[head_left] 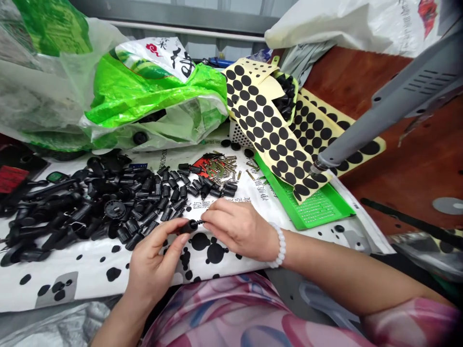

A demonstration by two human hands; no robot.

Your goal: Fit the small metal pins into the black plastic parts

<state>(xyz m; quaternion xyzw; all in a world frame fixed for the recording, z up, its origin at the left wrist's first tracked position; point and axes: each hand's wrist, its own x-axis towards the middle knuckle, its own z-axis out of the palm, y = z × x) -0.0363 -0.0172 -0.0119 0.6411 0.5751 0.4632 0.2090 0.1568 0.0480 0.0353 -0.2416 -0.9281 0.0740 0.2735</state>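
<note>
My left hand (154, 260) pinches a small black cylindrical plastic part (188, 227) between thumb and fingers. At the end of that part, my right hand (238, 229), wearing a bead bracelet (279, 246), has its fingertips closed around a thin dark, ridged piece (199, 222). The thin piece meets the cylinder's end; whether it is a screw or a spring I cannot tell. Just beyond both hands lie many similar black cylinders (175, 194). A heap of small brass-coloured metal pins (224, 167) sits behind them.
Larger black plastic parts (68, 212) are piled at the left. Sheets of round black stickers (265, 120) rest partly over a green tray (321, 212) at the right. A grey electric screwdriver (376, 111) slants in from the upper right. Green and white plastic bags (155, 91) stand at the back.
</note>
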